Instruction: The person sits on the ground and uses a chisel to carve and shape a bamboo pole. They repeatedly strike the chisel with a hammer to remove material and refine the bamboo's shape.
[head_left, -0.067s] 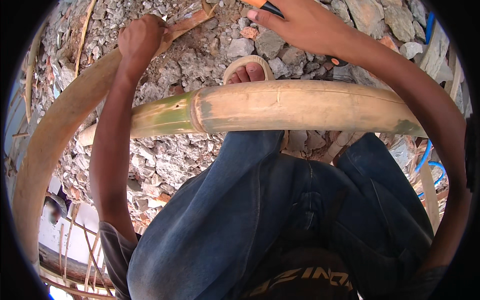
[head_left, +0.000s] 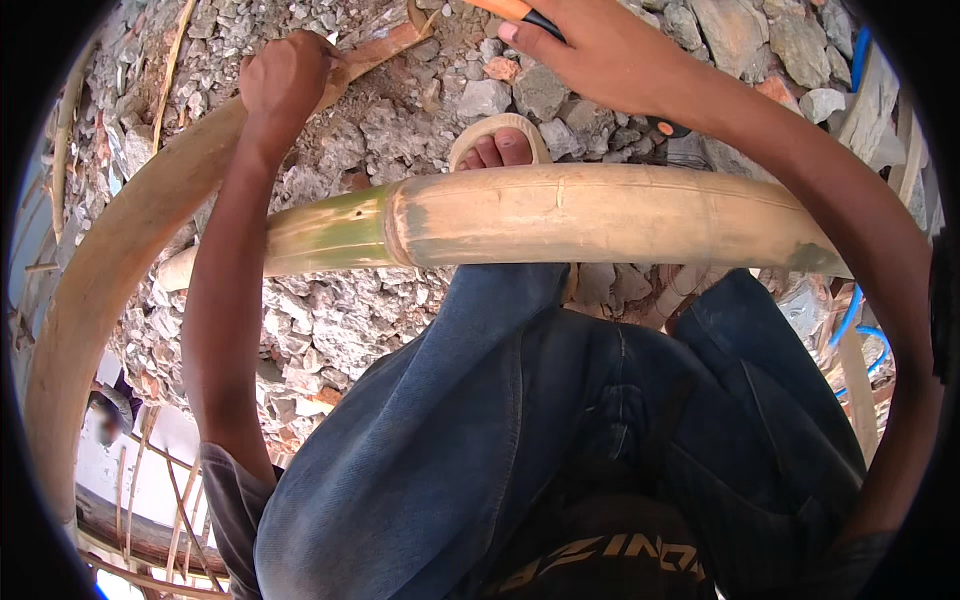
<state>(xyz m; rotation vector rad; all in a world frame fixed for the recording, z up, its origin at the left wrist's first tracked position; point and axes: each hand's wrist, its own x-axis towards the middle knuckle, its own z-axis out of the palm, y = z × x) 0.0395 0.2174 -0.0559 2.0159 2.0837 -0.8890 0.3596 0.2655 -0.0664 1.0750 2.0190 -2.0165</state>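
Observation:
My left hand (head_left: 283, 80) is closed on a pale bamboo pole (head_left: 150, 190) near its split, jagged far end, at the upper left. At the top right, my right hand (head_left: 590, 50) grips an orange-and-black handled tool (head_left: 505, 10); the far part of the tool is out of the picture. A thick bamboo pole (head_left: 560, 215) with a green band near a joint lies crosswise below both hands, over my jeans and beneath my forearms. My sandalled foot (head_left: 498, 148) shows just beyond it.
Broken stone rubble (head_left: 485, 97) covers the ground. A blue hose (head_left: 870, 340) curls at the right beside pale wood strips. At the lower left edge are another person (head_left: 110, 410), small and indistinct, a pale surface and several thin sticks (head_left: 180, 500).
The view sits very slightly differently, with things a few pixels lower in the picture. Both hands keep their grips.

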